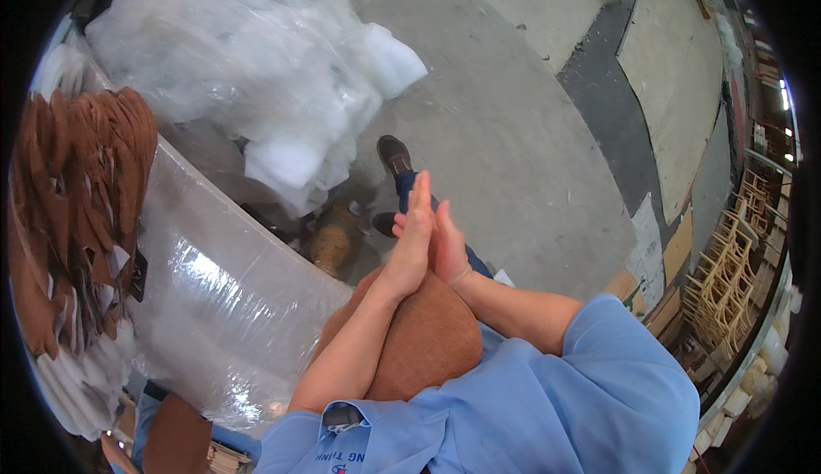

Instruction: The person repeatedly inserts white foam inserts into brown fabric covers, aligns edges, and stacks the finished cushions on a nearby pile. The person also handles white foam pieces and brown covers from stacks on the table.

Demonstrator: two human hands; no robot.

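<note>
My left hand (414, 239) and my right hand (448, 250) are raised in front of me, palm against palm. The fingers of both are stretched out, and no object shows between them. Just below the wrists, a rounded, padded-looking brown fabric piece (430, 337) rests against my lap and body, with my left forearm lying across it. Part of it is hidden under that arm.
At left a plastic-wrapped surface (231, 303) carries a stack of brown fabric pieces (81, 192). White foam in clear plastic (231, 55) lies beyond. Cardboard sheets (671, 72) cover the floor at right, near wooden frames (727, 277). Another person's blue clothing (147, 423) shows lower left.
</note>
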